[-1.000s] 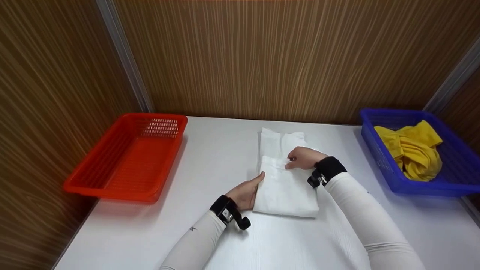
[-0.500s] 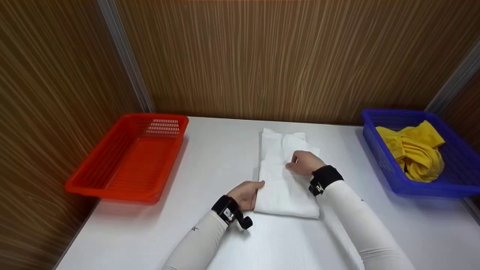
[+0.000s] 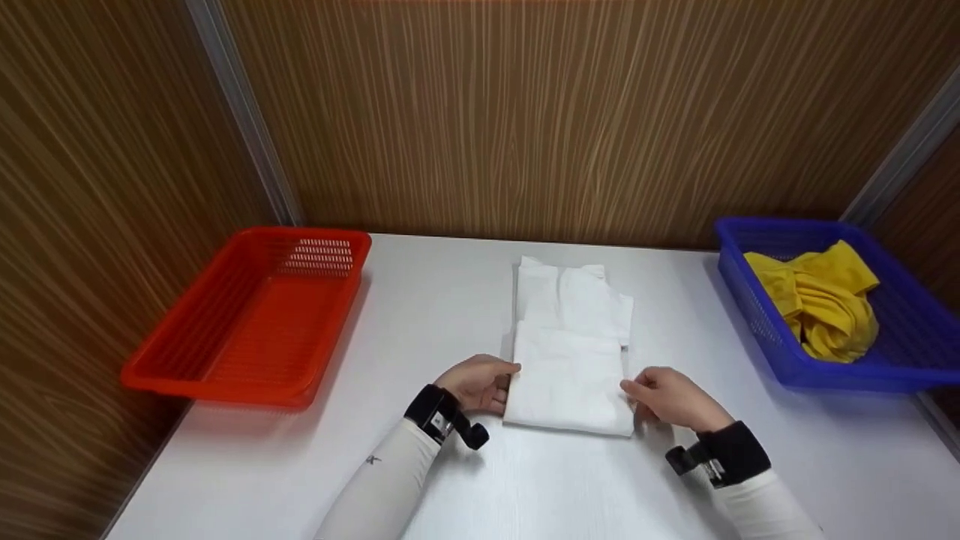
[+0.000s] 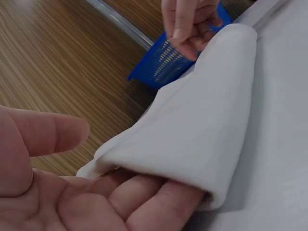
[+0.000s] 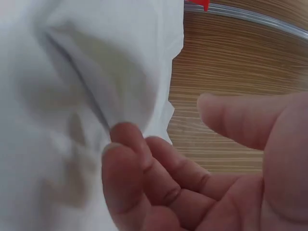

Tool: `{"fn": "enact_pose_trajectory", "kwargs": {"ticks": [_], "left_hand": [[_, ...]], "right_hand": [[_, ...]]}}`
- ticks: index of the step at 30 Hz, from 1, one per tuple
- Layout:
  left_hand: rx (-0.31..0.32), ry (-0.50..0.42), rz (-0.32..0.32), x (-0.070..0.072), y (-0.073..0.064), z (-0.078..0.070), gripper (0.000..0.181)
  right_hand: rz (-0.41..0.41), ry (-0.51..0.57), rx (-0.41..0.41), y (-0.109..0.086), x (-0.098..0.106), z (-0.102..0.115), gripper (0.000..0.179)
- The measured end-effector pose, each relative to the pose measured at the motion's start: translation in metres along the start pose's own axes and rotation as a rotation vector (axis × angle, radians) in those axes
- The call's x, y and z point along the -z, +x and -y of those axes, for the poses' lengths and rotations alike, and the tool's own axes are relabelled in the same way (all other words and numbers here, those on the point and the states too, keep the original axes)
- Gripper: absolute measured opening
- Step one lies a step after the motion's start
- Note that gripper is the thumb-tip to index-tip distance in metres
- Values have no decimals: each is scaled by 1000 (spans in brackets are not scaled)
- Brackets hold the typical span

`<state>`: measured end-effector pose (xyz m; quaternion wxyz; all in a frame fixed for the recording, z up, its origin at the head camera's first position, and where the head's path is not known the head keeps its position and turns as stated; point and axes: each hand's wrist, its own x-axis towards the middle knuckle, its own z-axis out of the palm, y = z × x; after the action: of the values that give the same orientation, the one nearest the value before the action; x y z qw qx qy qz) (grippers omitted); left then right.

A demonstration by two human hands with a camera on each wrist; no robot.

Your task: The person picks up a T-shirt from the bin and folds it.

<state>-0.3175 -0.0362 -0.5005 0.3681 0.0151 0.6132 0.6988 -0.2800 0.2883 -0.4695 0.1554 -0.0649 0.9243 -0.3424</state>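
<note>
A folded white garment (image 3: 570, 379) lies flat on the white table, its near half doubled over and its far end narrower and uneven. At its left edge is my left hand (image 3: 476, 384); in the left wrist view the fingers (image 4: 139, 197) are tucked beneath the fold of the garment (image 4: 192, 115), while the thumb stands clear above. My right hand (image 3: 679, 399) is at the near right edge, fingertips right at the cloth. In the right wrist view its fingers (image 5: 163, 168) are loosely bent beside the garment's edge (image 5: 144, 86), with the thumb held apart.
A red plastic basket (image 3: 334, 367) with nothing in it stands on the left. On the right, a blue basket (image 3: 817, 375) holds a crumpled yellow cloth (image 3: 825, 307). A wood-grain panel (image 3: 487, 127) closes off the table's back.
My right hand has moved from the middle of the garment down and right to its near right edge. The left hand stays at the left edge.
</note>
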Motion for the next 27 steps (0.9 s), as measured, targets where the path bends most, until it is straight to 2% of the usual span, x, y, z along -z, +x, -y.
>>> {"fn": "enact_pose_trajectory", "kwargs": {"ticks": [4,7,11,19,23,27], "left_hand": [[14,99,-3,5,-3,-2,15],[22,130,1,6,-4,-3,11],[18,167,-2,7,-5,-2,9],[18,325,-71,6,-10,-1,4],[15,419,-110,5,-11,-1,4],[15,483,-131,2,-13,-2,12]], "right_hand": [[105,49,51,-4,-1,-15,42],[152,171,90,-2,0,-22,40],[209,290,81,0,0,-25,35],[369,306,67,-2,-5,-27,29],[373,280,71,-5,-5,-28,28],[349,197,56,-6,-6,-27,33]]}}
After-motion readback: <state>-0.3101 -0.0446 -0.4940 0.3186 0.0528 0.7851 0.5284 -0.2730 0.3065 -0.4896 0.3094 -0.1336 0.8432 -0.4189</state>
